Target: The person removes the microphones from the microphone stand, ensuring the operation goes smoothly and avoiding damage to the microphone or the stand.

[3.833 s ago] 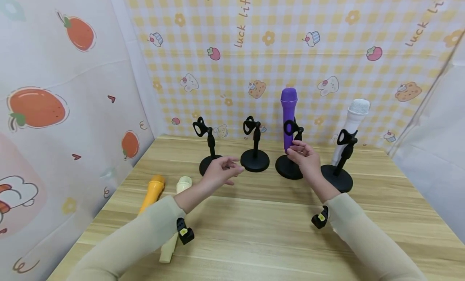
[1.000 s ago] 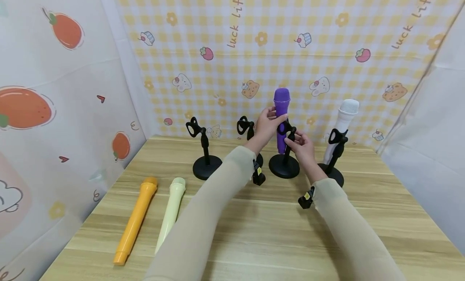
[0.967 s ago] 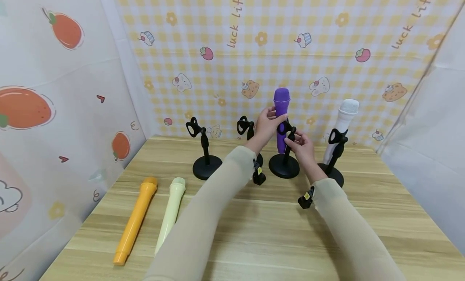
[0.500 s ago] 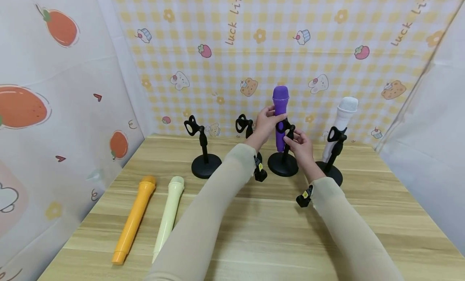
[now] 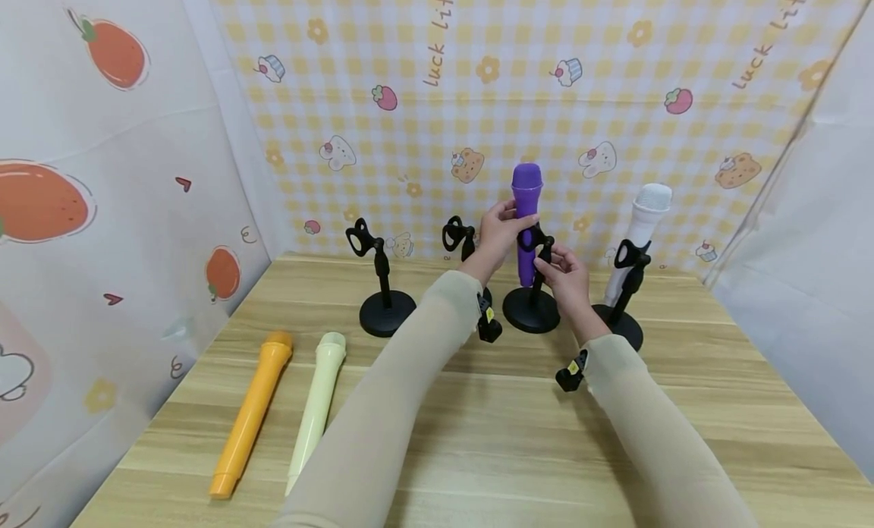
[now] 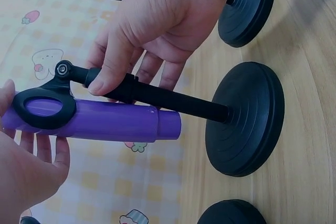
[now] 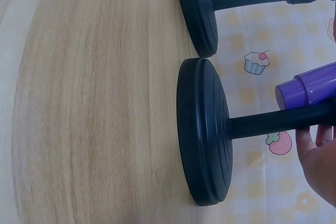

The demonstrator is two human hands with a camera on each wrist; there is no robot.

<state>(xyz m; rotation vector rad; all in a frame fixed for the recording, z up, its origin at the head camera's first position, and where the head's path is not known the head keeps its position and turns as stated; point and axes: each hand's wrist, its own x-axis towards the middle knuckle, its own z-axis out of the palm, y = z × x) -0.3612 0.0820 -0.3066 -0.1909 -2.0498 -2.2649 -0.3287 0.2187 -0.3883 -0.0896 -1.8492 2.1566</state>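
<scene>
A purple microphone (image 5: 526, 209) stands upright in the clip of a black stand (image 5: 531, 309) at the back of the wooden table (image 5: 505, 437). My left hand (image 5: 504, 226) grips the microphone's body from the left, just above the clip (image 6: 44, 108). My right hand (image 5: 561, 271) pinches the stand's post (image 6: 157, 95) below the clip, thumb on top. In the left wrist view the purple microphone (image 6: 110, 123) sits through the clip ring, its lower end free above the base (image 6: 247, 119). The right wrist view shows the base (image 7: 205, 129) flat on the table.
A white microphone (image 5: 644, 221) sits in its own stand (image 5: 620, 327) to the right. Two empty stands (image 5: 385, 285) (image 5: 464, 243) are left of the purple one. An orange microphone (image 5: 253, 413) and a cream microphone (image 5: 316, 407) lie on the table's left front. Patterned cloth walls enclose the table.
Since 3.8 s ago my left hand reached from the table's middle to the purple microphone and my right hand took the stand's post. Over the last second nothing has visibly moved.
</scene>
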